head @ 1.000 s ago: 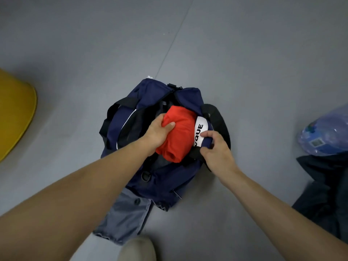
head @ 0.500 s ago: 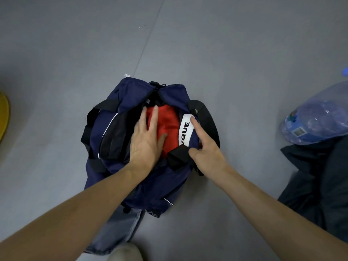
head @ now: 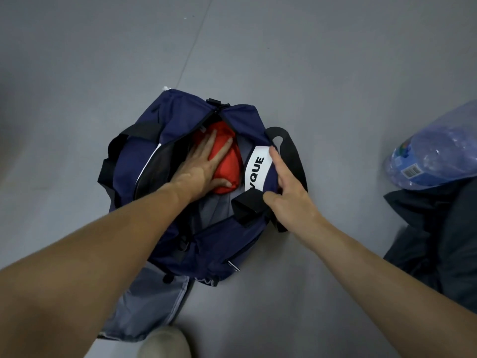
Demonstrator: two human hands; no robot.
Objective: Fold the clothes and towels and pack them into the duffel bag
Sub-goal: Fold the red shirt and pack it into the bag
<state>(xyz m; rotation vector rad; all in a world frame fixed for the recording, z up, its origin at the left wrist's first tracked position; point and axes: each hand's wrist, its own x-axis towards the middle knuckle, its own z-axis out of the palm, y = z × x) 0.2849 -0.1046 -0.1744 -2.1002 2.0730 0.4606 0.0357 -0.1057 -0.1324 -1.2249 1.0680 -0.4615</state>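
— How were the hands placed?

— The left hand [head: 198, 166] lay flat, fingers straight and slightly spread, palm pressing on a folded red garment [head: 228, 167]; it gripped nothing.

— And the other?

— The right hand [head: 286, 195] was open too; its forefinger stretched along the white label [head: 258, 169] on the bag's right side, and its thumb touched the black handle strap [head: 249, 205] (whether the remaining fingers curled behind the fabric, I could not tell).

— Where was the garment itself?

— Inside the navy duffel bag [head: 206, 254], in the far half of the unzipped opening; the left hand covered its left part, and the label sat just beside it on the right.

— What lay around the bag?

— It sat on a grey floor [head: 309, 60]; a black shoulder strap [head: 293, 151] looped over its right side; a piece of grey cloth [head: 149, 306] stuck out from under its near end, beside the toe of a pale shoe [head: 162, 342].

— Anything farther off?

— At the right edge, well apart from the bag, a large blue plastic bottle [head: 433, 153] rested against a heap of dark clothing [head: 438, 241].
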